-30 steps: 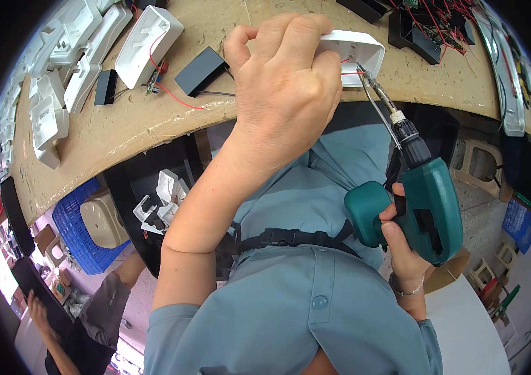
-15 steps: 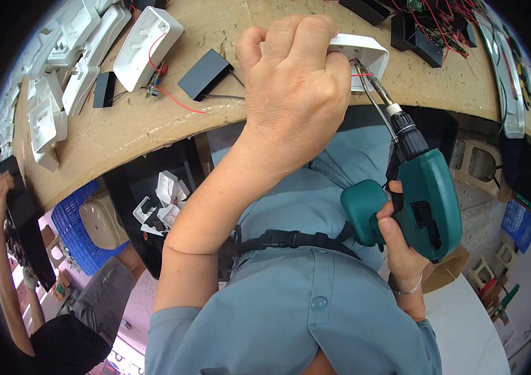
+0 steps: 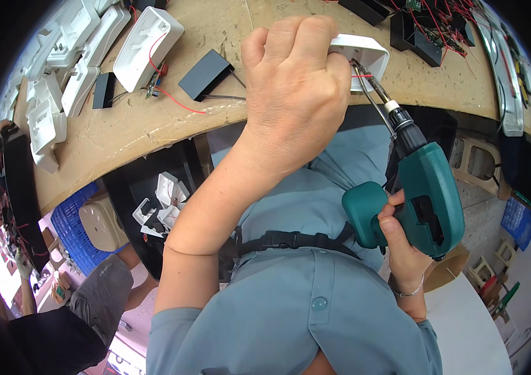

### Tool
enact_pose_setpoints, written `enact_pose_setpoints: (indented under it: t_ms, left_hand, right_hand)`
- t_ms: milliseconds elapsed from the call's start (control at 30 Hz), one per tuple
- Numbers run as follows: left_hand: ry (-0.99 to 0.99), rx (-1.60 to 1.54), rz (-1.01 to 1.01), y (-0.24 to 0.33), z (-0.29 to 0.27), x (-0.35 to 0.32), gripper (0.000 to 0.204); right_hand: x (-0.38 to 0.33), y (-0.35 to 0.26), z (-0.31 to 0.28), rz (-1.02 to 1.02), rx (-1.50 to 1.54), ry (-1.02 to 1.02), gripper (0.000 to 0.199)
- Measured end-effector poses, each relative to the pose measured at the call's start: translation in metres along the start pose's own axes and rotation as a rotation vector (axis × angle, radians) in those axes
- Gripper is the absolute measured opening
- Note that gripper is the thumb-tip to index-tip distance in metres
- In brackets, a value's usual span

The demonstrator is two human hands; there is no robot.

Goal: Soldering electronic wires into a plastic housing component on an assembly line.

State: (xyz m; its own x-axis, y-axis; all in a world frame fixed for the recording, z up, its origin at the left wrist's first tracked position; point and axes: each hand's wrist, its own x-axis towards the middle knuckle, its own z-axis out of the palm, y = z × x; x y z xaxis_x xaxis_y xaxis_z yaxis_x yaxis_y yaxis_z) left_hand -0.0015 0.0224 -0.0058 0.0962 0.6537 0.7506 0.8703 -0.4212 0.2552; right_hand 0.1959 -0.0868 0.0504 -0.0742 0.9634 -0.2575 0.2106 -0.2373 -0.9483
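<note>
At the table's near edge, my left hand (image 3: pixel 297 94) is closed on a white plastic housing (image 3: pixel 365 47), its open side facing right. My fingertips are hidden behind the hand. My right hand (image 3: pixel 406 256) grips a green pistol-shaped soldering gun (image 3: pixel 443 187), with fingers at its trigger. The gun's hot tip and thin feed tube (image 3: pixel 375 100) reach into the housing, where a short red wire (image 3: pixel 362 76) shows. Whether the tip touches the joint inside, I cannot tell. Left of my left hand lies a black box (image 3: pixel 205 74) with a dark cable.
White housings (image 3: pixel 147 50) and a small circuit board (image 3: pixel 154 84) with red wire lie left on the table (image 3: pixel 122 137). Black boxes with tangled red wires (image 3: pixel 431 37) sit far right. Below the edge, a black bin (image 3: pixel 131 181) holds white parts. A co-worker (image 3: pixel 59 337) handles a black tray (image 3: pixel 22 187).
My hands and the housing stay nearly in place; the soldering gun shifts very slightly. At the left, the co-worker's arm and the black tray have moved, and the tray shows more fully.
</note>
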Motion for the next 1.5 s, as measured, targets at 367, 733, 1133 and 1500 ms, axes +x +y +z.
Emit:
enact_pose_setpoints:
  t_ms: [367, 733, 1133, 1500]
  left_hand:
    - [0.008, 0.007, 0.004, 0.0, 0.001, 0.0, 0.009]
    - [-0.026, 0.032, -0.012, 0.002, -0.001, 0.001, 0.008]
    - [-0.023, 0.012, -0.012, 0.0, -0.002, 0.0, 0.01]
    - [-0.02, 0.039, 0.001, 0.002, -0.001, 0.001, 0.009]
  right_hand:
    - [-0.005, 0.001, -0.002, -0.043, -0.029, 0.001, 0.032]
    - [-0.007, 0.001, -0.005, -0.051, -0.034, -0.039, 0.056]
    - [-0.01, 0.001, -0.005, -0.03, -0.025, -0.021, 0.058]
    - [-0.008, 0.001, -0.004, -0.073, -0.033, -0.007, 0.056]
